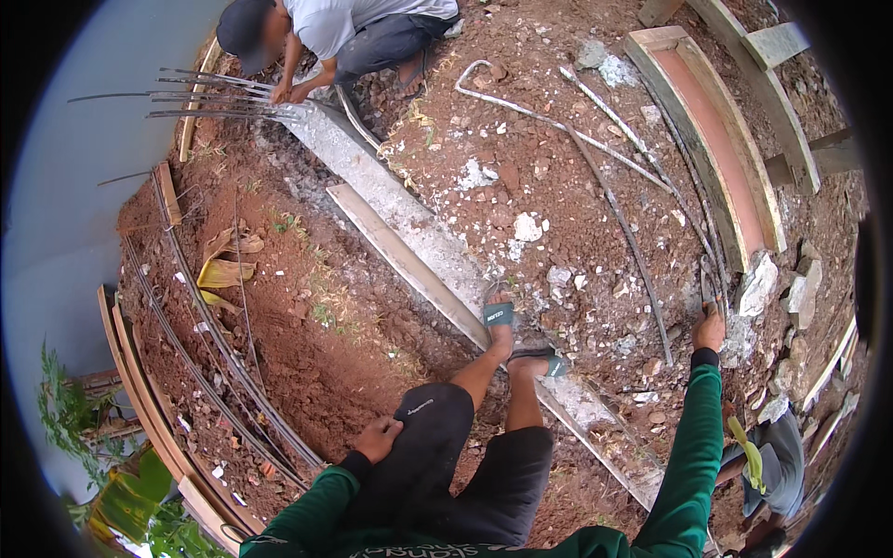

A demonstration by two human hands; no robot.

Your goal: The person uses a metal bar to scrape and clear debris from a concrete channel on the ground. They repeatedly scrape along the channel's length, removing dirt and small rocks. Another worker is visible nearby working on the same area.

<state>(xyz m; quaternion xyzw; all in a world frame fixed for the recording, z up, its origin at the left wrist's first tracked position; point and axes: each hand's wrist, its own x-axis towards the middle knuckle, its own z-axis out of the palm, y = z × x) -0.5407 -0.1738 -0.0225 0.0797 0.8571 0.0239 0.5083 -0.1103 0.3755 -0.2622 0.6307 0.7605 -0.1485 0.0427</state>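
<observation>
My right hand [709,330] reaches out to the right, its fingers closed around the near ends of thin steel rods [690,209]. The rods run away from it along a wooden form; exactly how many are in the grip I cannot tell. My left hand [379,439] rests on my left thigh by the knee of the black shorts [435,418], with curled fingers and nothing visible in them. Beneath my sandalled feet lies a long grey concrete strip [400,209], edged on its left by a wooden board [409,265].
At the far end a crouching person [349,33] handles protruding rebar [209,98]. Another person [777,460] is at lower right. A wooden form [712,139] and rubble [758,284] lie right; a bent rod [558,121] lies on the soil. More rods [209,316] lie left.
</observation>
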